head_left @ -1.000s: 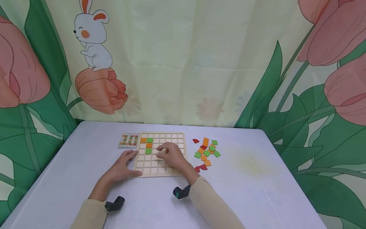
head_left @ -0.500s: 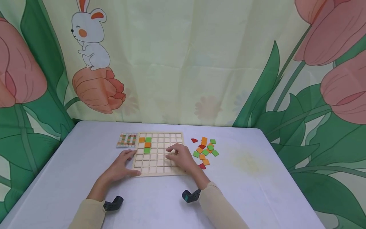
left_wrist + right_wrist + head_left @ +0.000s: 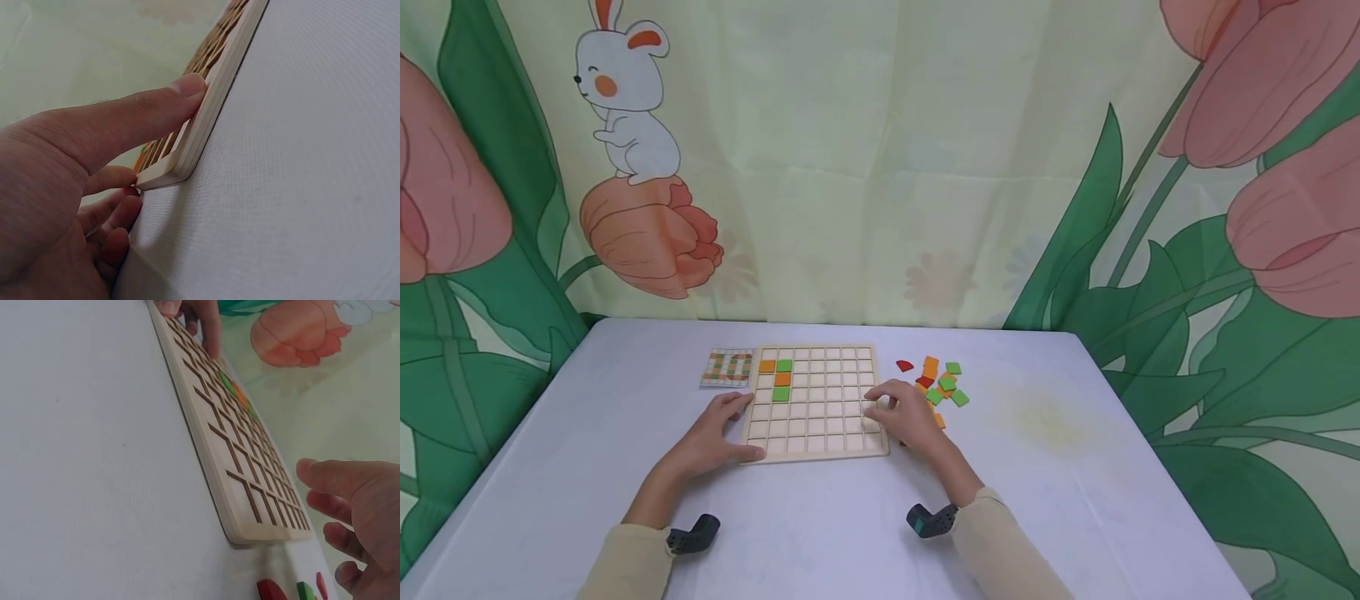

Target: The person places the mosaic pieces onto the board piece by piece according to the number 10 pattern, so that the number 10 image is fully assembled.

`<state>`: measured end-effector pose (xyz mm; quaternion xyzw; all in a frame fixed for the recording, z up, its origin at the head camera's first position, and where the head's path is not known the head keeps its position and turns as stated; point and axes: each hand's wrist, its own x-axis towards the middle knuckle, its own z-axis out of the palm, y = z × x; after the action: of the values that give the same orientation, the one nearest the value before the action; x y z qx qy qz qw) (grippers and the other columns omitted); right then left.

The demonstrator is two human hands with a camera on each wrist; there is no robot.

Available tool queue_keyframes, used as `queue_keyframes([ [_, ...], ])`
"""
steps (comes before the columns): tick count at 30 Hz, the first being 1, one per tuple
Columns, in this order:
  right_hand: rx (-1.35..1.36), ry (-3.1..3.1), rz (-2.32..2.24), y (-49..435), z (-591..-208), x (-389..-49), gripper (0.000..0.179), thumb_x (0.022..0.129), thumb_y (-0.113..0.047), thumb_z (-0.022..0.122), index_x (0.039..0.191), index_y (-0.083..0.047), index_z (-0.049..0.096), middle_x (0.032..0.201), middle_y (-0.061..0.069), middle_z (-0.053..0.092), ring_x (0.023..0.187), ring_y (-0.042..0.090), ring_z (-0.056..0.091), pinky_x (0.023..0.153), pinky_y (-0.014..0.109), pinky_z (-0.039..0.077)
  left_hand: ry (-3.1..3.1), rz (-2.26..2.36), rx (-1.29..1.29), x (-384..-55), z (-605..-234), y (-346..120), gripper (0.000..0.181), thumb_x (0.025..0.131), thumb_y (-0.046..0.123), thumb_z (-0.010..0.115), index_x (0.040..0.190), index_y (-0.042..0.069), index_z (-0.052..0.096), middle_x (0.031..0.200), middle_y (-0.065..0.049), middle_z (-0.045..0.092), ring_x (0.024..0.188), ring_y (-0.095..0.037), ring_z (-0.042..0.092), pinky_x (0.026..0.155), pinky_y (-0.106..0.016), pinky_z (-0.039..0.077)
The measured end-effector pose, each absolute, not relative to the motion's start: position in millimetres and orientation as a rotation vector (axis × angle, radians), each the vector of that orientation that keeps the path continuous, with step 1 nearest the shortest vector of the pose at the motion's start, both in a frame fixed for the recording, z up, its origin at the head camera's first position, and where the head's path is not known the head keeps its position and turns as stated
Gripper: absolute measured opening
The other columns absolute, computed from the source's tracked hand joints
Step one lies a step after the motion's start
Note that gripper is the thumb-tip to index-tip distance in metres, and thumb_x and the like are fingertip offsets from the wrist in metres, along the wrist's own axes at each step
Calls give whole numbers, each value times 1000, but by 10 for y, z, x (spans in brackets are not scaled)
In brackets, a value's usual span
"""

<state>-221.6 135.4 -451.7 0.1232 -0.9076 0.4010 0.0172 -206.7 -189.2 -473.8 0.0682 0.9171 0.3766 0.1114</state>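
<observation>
A square wooden grid board (image 3: 827, 425) lies on the white-covered table. Orange tiles (image 3: 782, 379) and green tiles (image 3: 781, 393) fill a few cells at its upper left. My left hand (image 3: 706, 435) rests at the board's near left corner. In the left wrist view its thumb (image 3: 159, 109) lies straight on the frame, while the other fingers are beside the corner. Over the board's right edge hovers my right hand (image 3: 910, 414), thumb and forefinger apart with nothing between them. The right wrist view shows those fingers (image 3: 331, 478) loosely bent, off the board.
Right of the board lie loose green tiles (image 3: 959, 398), orange tiles (image 3: 930, 367) and red curved pieces (image 3: 905, 366), partly hidden by my right hand. A small printed pattern card (image 3: 727, 367) touches the board's upper left. A tulip-and-rabbit curtain (image 3: 820, 167) hangs behind the table.
My right hand has moved right, from over the middle of the board to its right edge, toward the loose tiles. My left hand stays at the corner. The view has shifted slightly.
</observation>
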Motion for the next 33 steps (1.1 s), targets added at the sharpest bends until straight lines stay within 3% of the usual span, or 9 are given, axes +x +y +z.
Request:
queue_keyframes([
  [18,233,-2873,1173,1665,-4457,-2092,24,83,-21,77,107,-18,74,104,-3,69,84,15,53,62,21,48,2677,1139,211,-2075,-4757,-1919,104,67,47,85,150,10,33,148,-19,29,122,-33,42,102,-58,35],
  [26,171,-2863,1208,1854,-4517,-2075,24,82,-19,78,106,-18,74,93,0,65,84,19,53,59,22,46,2673,1140,213,-2073,-4743,-1915,104,68,47,85,150,10,33,149,-19,27,123,-34,42,102,-58,35],
  [33,93,-2886,1149,2041,-4571,-2052,23,82,-17,78,105,-20,75,99,-1,67,88,17,53,64,21,48,2674,1134,204,-2072,-4744,-1909,105,67,46,85,150,10,33,149,-19,28,123,-34,42,101,-58,35],
])
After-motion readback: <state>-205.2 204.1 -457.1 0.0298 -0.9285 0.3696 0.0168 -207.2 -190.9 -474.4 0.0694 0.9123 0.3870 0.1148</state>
